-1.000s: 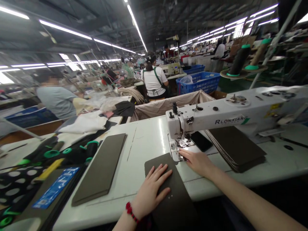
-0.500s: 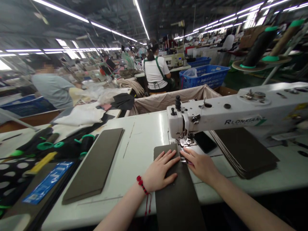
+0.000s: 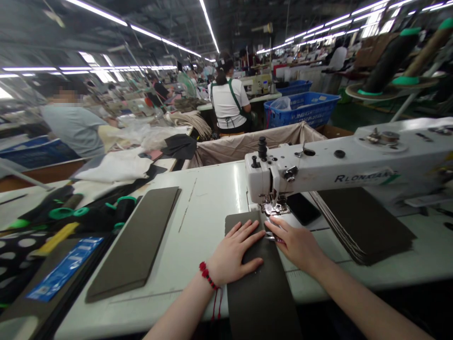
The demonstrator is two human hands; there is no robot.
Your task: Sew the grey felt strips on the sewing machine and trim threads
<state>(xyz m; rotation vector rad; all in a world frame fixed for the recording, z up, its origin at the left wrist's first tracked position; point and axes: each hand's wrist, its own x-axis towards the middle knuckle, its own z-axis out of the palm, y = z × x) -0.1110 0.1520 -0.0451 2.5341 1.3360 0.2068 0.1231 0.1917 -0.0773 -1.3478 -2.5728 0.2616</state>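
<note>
My left hand [image 3: 235, 252] lies flat with spread fingers on a long dark olive panel [image 3: 262, 302], which hangs over the table's front edge. At the panel's right edge is my right hand [image 3: 295, 241], its fingertips just in front of the presser foot [image 3: 275, 208] of a white sewing machine [image 3: 311, 165]. A small metal tool [image 3: 271, 237], perhaps snips, is held under its curled fingers. The panel's far end lies beside the foot, on its left.
Olive panels [image 3: 136, 245] lie at the left, and a thicker stack [image 3: 364, 222] at the right. A phone [image 3: 303, 208] rests behind the needle area. Thread spools [image 3: 125, 210] and a blue packet [image 3: 65, 269] are far left. Two people sit beyond.
The view has shifted slightly. Both hands and the panel stay almost where they were by the presser foot.
</note>
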